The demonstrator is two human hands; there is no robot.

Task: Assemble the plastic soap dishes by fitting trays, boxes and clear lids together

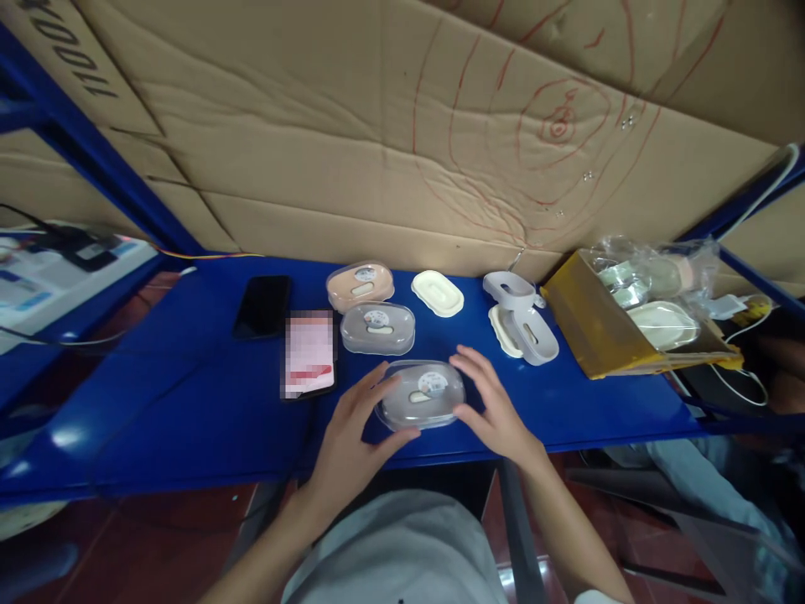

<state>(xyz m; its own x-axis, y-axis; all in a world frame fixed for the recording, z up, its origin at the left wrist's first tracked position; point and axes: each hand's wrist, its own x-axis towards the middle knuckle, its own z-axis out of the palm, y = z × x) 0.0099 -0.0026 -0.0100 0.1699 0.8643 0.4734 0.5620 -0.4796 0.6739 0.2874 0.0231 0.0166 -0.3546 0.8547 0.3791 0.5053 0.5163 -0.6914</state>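
A grey soap box with a clear lid and a round label lies level between my two hands, near the front of the blue table. My left hand curves around its left end, thumb at the front edge and fingers over the lid's left side. At the right end, my right hand has its thumb on the side and its fingertips at the back corner. How firmly either hand presses cannot be made out. Just behind stand another lidded grey soap box and a peach one.
A cream oval tray and grey soap box parts lie farther back. At the right stands a cardboard box of bagged pieces. To the left are a black phone and a device with a blurred screen.
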